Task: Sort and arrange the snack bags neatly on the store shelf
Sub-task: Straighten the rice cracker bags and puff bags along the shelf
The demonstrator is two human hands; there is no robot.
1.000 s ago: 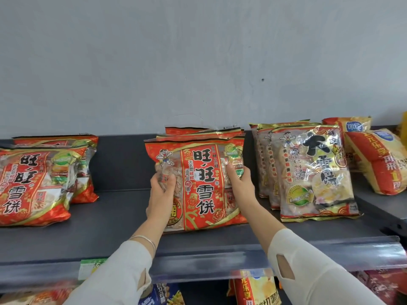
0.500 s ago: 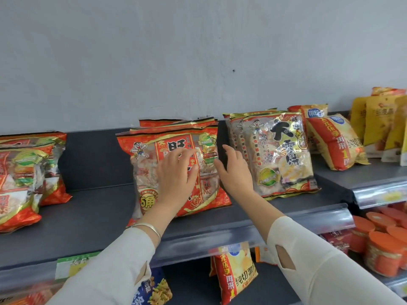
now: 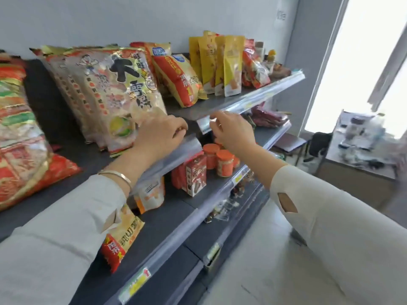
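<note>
A stack of gold snack bags with big black characters leans on the back of the top shelf. My left hand hovers at the front bag's lower right corner with its fingers loosely curled, and I see nothing in it. My right hand is just right of it, in front of the shelf's clear edge rail, fingers bent down and empty. The red snack bags stand at the far left edge. An orange and yellow bag leans right of the gold ones.
Yellow pouches and a red bag stand further right on the top shelf. The shelf below holds orange-lidded jars, small red boxes and more bags. A cluttered table stands at the right by a bright window.
Both hands have let go of the red snack bag and moved right to the gold bags and the shelf edge. The view has swung right and closer.
</note>
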